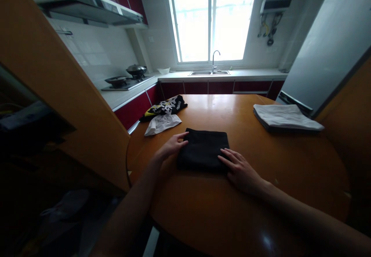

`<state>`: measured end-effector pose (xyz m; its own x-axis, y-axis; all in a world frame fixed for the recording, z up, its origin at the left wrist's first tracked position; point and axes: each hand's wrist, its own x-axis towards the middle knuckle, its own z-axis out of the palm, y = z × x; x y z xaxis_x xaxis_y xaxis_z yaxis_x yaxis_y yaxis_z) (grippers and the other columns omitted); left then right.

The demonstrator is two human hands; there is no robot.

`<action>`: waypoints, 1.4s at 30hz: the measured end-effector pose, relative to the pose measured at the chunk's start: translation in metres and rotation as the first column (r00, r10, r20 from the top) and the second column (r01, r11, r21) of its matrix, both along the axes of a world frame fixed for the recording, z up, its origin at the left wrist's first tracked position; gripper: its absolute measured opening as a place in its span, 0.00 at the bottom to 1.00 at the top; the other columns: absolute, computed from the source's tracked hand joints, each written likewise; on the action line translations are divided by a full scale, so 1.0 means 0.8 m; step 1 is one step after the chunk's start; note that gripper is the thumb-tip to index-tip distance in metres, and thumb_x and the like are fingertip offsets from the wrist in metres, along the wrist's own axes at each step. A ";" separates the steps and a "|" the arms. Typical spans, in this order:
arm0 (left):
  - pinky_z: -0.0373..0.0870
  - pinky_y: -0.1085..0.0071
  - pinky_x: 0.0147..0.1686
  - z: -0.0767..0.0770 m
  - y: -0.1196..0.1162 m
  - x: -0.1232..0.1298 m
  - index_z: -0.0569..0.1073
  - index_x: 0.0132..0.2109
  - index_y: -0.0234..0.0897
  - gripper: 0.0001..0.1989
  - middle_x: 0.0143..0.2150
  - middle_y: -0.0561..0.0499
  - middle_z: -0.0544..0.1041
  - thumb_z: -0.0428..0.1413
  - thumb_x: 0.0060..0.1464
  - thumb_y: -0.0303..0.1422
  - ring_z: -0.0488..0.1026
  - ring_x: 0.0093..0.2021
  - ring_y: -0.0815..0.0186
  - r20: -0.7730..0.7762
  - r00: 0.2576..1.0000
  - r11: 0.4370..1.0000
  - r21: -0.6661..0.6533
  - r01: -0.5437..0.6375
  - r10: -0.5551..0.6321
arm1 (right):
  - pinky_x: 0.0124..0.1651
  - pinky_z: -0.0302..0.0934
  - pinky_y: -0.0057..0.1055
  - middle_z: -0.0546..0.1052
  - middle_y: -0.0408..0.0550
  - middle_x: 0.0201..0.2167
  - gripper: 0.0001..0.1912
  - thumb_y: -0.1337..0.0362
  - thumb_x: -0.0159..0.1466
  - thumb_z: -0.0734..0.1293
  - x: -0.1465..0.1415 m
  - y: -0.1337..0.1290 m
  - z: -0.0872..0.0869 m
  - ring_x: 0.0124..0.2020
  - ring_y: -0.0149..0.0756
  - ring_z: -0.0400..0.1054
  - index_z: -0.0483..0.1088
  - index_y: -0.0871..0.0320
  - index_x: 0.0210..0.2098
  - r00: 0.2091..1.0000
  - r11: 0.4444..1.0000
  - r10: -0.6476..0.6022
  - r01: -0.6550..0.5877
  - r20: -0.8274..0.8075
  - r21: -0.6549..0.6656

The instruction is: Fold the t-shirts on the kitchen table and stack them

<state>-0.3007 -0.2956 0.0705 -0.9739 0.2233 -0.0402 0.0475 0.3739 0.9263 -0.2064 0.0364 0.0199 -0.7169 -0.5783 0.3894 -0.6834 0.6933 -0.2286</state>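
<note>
a flat, folded black fabric bundle (pixel 205 150) lies on the glossy brown wooden tabletop (pixel 188 206). the left hand (pixel 172 145), thumb and fingers apart, touches its left edge; the right hand (pixel 240 169) rests open over its right edge — seemingly steadying or smoothing it. lifting would call for fingers underneath.
</note>
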 end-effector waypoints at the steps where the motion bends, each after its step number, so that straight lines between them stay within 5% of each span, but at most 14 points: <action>1: 0.74 0.63 0.50 0.003 -0.004 -0.001 0.67 0.66 0.34 0.34 0.63 0.39 0.73 0.64 0.53 0.35 0.77 0.53 0.54 -0.022 1.000 0.998 -0.060 0.001 -0.002 | 0.70 0.51 0.51 0.60 0.56 0.70 0.37 0.74 0.56 0.63 0.002 0.002 0.002 0.70 0.49 0.51 0.64 0.58 0.67 1.000 1.000 0.007 -0.007 0.008 0.003; 5: 0.70 0.59 0.57 0.017 -0.009 -0.011 0.73 0.62 0.31 0.25 0.61 0.38 0.74 0.57 0.58 0.34 0.75 0.56 0.52 -0.301 0.953 0.911 -0.384 -0.148 0.028 | 0.71 0.48 0.51 0.61 0.55 0.70 0.32 0.63 0.64 0.64 -0.001 0.010 0.018 0.71 0.49 0.51 0.62 0.57 0.68 0.999 0.999 0.019 -0.018 0.036 -0.038; 8: 0.59 0.62 0.66 0.024 0.012 -0.021 0.73 0.61 0.30 0.22 0.63 0.39 0.72 0.51 0.63 0.33 0.67 0.64 0.56 -0.447 0.889 0.836 -0.522 -0.168 -0.101 | 0.71 0.50 0.46 0.63 0.55 0.68 0.28 0.62 0.68 0.58 -0.024 -0.001 0.034 0.70 0.45 0.54 0.63 0.59 0.67 0.992 0.982 -0.091 0.104 0.089 -0.156; 13: 0.49 0.50 0.69 0.004 0.066 -0.018 0.63 0.69 0.32 0.27 0.72 0.37 0.58 0.47 0.68 0.39 0.53 0.72 0.51 -0.328 0.912 0.665 -0.742 -0.087 -0.246 | 0.72 0.44 0.46 0.57 0.62 0.71 0.32 0.66 0.66 0.55 -0.067 -0.049 0.046 0.72 0.47 0.48 0.58 0.72 0.68 0.919 0.931 -0.327 0.354 0.220 -0.093; 17: 0.42 0.40 0.68 -0.027 0.076 -0.002 0.56 0.73 0.38 0.30 0.76 0.42 0.47 0.44 0.69 0.44 0.40 0.75 0.49 -0.275 0.936 0.570 -0.815 -0.106 -0.218 | 0.73 0.35 0.51 0.46 0.61 0.74 0.35 0.60 0.70 0.53 -0.066 -0.071 0.021 0.75 0.49 0.37 0.50 0.73 0.71 0.865 0.913 -0.406 0.397 0.293 0.095; 22: 0.43 0.43 0.69 -0.042 0.070 0.004 0.53 0.73 0.41 0.31 0.76 0.46 0.44 0.44 0.69 0.45 0.38 0.76 0.53 -0.315 0.925 0.552 -0.820 -0.152 -0.213 | 0.73 0.27 0.49 0.41 0.57 0.75 0.37 0.53 0.71 0.52 -0.056 -0.065 0.002 0.75 0.44 0.31 0.46 0.71 0.73 0.841 0.899 -0.438 0.403 0.317 0.173; 30: 0.44 0.44 0.69 -0.041 0.074 0.003 0.54 0.73 0.42 0.30 0.76 0.46 0.45 0.44 0.69 0.44 0.39 0.76 0.53 -0.326 0.922 0.532 -0.829 -0.172 -0.210 | 0.73 0.28 0.51 0.42 0.57 0.75 0.37 0.53 0.72 0.51 -0.098 -0.076 0.046 0.75 0.44 0.32 0.45 0.70 0.73 0.815 0.868 -0.484 0.492 0.317 0.061; 36: 0.38 0.38 0.68 -0.052 0.068 -0.005 0.60 0.71 0.45 0.31 0.77 0.47 0.45 0.48 0.66 0.47 0.31 0.75 0.40 -0.394 0.905 0.577 -0.781 -0.238 -0.161 | 0.72 0.26 0.52 0.39 0.59 0.75 0.42 0.48 0.71 0.53 -0.120 -0.086 0.025 0.75 0.46 0.31 0.41 0.70 0.73 0.776 0.856 -0.508 0.504 0.374 0.117; 42: 0.45 0.38 0.66 -0.053 0.065 -0.015 0.59 0.71 0.50 0.31 0.76 0.47 0.47 0.48 0.64 0.50 0.39 0.74 0.38 -0.319 0.940 0.627 -0.758 -0.179 -0.118 | 0.72 0.24 0.50 0.40 0.60 0.75 0.42 0.47 0.71 0.52 -0.118 -0.083 0.021 0.75 0.44 0.29 0.42 0.70 0.73 0.781 0.862 -0.494 0.499 0.382 0.094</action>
<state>-0.3127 -0.2437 0.0282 -0.9675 0.2235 0.1186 0.2456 0.9422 0.2280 -0.3006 -0.0298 0.0363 -0.9946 -0.0988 0.0304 -0.1026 0.9080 -0.4062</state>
